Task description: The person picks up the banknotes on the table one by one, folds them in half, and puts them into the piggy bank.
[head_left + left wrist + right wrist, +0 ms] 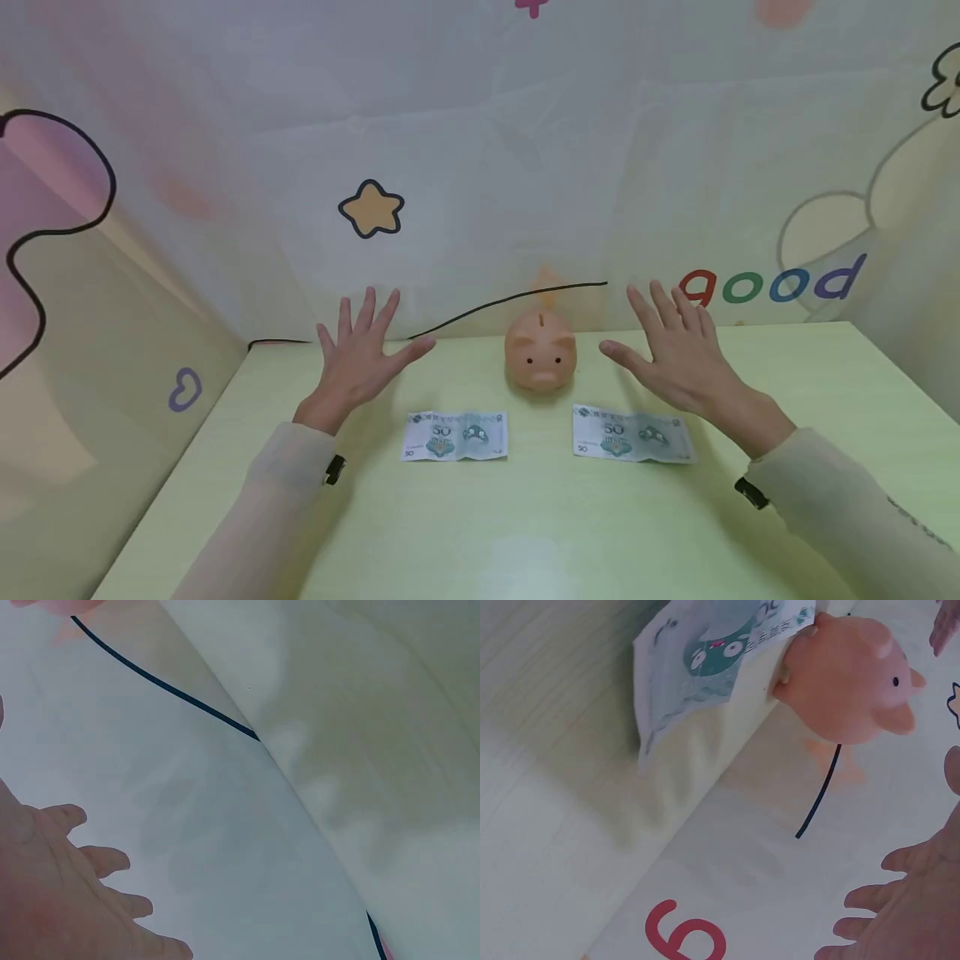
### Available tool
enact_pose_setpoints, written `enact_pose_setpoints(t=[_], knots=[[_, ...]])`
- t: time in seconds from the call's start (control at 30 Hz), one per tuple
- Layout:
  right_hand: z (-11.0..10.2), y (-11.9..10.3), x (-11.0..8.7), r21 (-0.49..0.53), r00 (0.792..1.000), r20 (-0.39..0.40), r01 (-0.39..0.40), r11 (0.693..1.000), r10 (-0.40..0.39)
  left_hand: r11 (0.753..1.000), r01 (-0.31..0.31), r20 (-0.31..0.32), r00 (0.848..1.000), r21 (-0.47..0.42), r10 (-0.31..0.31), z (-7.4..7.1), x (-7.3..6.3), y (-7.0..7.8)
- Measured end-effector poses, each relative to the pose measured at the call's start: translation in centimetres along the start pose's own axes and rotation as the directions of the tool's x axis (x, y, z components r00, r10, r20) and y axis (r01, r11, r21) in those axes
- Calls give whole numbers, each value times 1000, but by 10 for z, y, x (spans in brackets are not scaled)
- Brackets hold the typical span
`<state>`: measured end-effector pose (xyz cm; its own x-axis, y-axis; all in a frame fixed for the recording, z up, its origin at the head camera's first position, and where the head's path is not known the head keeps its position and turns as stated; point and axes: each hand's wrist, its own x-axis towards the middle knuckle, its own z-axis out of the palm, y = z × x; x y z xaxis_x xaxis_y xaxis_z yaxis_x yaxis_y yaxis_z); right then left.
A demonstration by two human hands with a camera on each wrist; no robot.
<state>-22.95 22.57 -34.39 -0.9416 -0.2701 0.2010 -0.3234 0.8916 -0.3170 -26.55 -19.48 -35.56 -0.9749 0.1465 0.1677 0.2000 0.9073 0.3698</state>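
1. An orange-pink piggy bank [542,354] is placed near the far edge of the pale green counter [480,517], towards 12 o'clock, with its slotted top upward and its snout turned to 6 o'clock
2. Between 7 and 8 o'clock from it, a left banknote [454,436] marked 50 is laid on the counter
3. Between 4 and 5 o'clock from it, a right banknote [633,435] is laid, also marked 50 and slightly wavy
4. At 9 o'clock from the piggy bank, the left hand [358,360] is held above the counter, its fingers straightened and spread wide
5. At 3 o'clock, the right hand [682,362] is held likewise, its fingers spread and its thumb pointed towards the piggy bank
6. Both forearms are covered by pale sleeves [262,508], and a small black piece [335,469] is seen at each cuff
7. On the printed backdrop [487,192], a star [371,210] is shown at 10 o'clock from the piggy bank, and the coloured word "good" [789,285] between 2 and 3 o'clock
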Motion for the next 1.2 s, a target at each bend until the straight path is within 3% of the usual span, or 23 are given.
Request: enact_pose_setpoints(t=[0.67,0.93,1.2], knots=[[-6,-30,-11,142,997,-70,51,989,-41,996,-57,-104,993,-70,49,-30,-21,0],[-10,-47,-16,303,993,-95,97,948,-71,982,-100,-164,984,-163,73,-35,-31,1],[-3,-64,-16,361,977,-203,135,923,-63,963,-106,-203,978,-248,55,-37,-42,-9]])
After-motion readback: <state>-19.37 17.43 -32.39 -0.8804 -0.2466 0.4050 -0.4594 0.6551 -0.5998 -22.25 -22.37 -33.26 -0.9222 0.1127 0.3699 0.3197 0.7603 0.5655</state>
